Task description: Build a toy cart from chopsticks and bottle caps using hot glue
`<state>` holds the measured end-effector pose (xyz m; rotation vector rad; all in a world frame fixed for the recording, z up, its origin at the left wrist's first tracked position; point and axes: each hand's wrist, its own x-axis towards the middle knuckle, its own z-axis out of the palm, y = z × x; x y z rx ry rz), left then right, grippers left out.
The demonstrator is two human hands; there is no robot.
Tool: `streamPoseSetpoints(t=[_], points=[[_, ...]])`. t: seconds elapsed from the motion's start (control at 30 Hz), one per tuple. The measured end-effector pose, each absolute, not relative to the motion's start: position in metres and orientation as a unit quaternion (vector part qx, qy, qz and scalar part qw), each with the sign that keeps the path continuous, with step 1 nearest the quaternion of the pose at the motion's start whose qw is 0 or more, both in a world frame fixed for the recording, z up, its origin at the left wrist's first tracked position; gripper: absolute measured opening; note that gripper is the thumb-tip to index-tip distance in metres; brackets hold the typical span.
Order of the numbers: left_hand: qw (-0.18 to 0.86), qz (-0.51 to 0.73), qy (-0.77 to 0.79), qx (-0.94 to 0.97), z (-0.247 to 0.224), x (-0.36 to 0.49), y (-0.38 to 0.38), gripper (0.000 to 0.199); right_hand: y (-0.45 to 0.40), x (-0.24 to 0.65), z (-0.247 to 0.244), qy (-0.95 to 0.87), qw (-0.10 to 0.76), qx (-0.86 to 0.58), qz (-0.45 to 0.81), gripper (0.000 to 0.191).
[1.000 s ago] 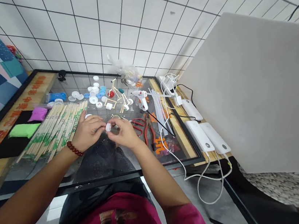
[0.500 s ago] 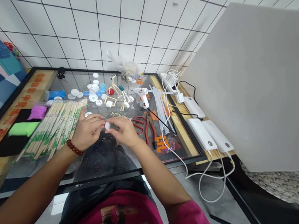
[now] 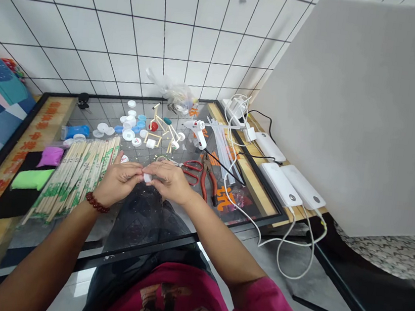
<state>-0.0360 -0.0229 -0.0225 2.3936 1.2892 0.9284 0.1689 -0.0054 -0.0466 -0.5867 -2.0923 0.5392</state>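
On the table [image 3: 102, 111], chopsticks [image 3: 75, 174] lie left of scissors [image 3: 182, 164] and pliers [image 3: 206, 164].

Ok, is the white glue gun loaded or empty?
Loaded, it appears: a translucent stick juts from the rear of the glue gun.

Left forearm [image 3: 56, 240], bare, slants forward and inward; left hand [image 3: 118, 180], back uppermost, has thumb and fingers drawn to a pinch, one outer finger extended apart. Right forearm [image 3: 222, 234], bare, reaches forward and leftward; right hand [image 3: 169, 180] forms a curved thumb-and-finger grip, close beside the left.
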Motion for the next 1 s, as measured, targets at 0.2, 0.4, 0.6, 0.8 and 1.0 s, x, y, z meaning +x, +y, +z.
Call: streamPoseSetpoints(t=[0.2,0.4,0.6,0.8,1.0], points=[[0.118,0.344,0.476,0.801,-0.023,-0.027,-0.028,0.021,-0.004,0.173,-0.039,-0.796,0.469,-0.272,0.269,0.036],[0.051,0.317,0.484,0.814,-0.021,-0.019,-0.035,0.027,-0.006,0.174,-0.029,-0.757,0.472,-0.317,0.321,0.041],[0.003,0.301,0.478,0.825,-0.016,-0.013,-0.040,0.033,-0.013,0.170,-0.025,-0.771,0.466,-0.316,0.298,0.038],[0.068,0.289,0.469,0.832,-0.013,-0.017,-0.038,0.032,-0.013,0.172,-0.029,-0.821,0.442,-0.281,0.227,0.031],[0.138,0.284,0.461,0.829,-0.011,-0.023,-0.035,0.033,-0.010,0.175,-0.028,-0.849,0.427,-0.220,0.221,0.026]])
